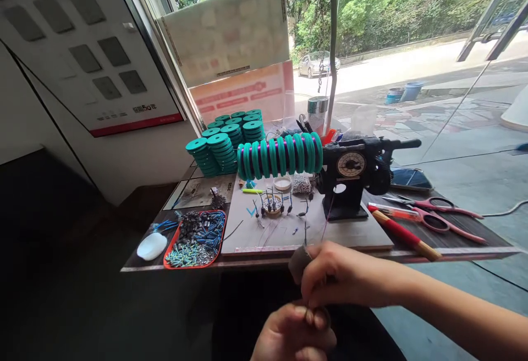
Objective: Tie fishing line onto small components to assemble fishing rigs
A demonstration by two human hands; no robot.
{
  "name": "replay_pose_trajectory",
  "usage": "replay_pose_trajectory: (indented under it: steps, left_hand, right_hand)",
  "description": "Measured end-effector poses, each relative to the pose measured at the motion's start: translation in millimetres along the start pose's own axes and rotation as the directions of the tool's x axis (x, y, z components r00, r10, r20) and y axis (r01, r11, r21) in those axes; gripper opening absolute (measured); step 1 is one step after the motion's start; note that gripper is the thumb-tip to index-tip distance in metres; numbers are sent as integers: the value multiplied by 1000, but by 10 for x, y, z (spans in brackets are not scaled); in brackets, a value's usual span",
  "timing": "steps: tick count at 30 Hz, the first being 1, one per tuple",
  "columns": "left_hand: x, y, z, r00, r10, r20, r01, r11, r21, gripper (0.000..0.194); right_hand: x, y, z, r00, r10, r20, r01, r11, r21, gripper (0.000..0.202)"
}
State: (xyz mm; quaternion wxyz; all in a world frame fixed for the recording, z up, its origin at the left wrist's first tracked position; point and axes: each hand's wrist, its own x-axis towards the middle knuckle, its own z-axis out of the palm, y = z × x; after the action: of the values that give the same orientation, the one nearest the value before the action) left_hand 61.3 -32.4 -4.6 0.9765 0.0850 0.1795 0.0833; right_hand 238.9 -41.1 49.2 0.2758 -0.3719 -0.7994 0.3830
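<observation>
My right hand (pixel 336 270) reaches in from the right, closed in a pinch in front of the board's near edge. A dark grey finger cot (pixel 299 265) covers one fingertip. Just below it, my left hand (pixel 295 331) is closed too, fingertips pressed together. A thin line (pixel 325 229) runs down from the black hand-cranked winder (pixel 350 179) towards my hands, and a fine strand seems to pass between them. Whatever else they pinch is too small to make out. Several green foam spools (pixel 280 156) sit side by side on the winder's shaft.
Small dark parts on wires stand around a round holder (pixel 272 205) on the white board (pixel 243 234). A red-rimmed tray (pixel 171 251) of small parts lies left, beside a white dish (pixel 152 246). Stacked green spools (pixel 218 149) stand behind; scissors (pixel 437 220) lie right.
</observation>
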Motion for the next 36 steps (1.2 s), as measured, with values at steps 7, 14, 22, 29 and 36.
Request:
replay_pose_trajectory:
  steps: [7,14,22,29,36]
  left_hand:
    - [4,-9,4,999,16,-27,-16,1000,13,19]
    - [22,-32,-62,997,42,-65,-40,999,35,19]
    - [55,-46,-96,993,85,-80,-82,996,35,16]
    - [73,-65,-77,990,99,-98,-91,992,82,16]
    - [21,-75,-76,962,242,-127,-214,955,203,8]
  right_hand:
    - [-25,-20,13,1000,16,12,-16,999,-41,9]
    - [-4,-87,18,998,64,-18,-65,994,-93,13]
    - [-489,7,266,632,322,-705,-169,945,281,17]
    - [-440,171,422,555,426,-714,-340,900,273,24]
    - [-260,515,462,655,-100,-749,-497,689,-527,33]
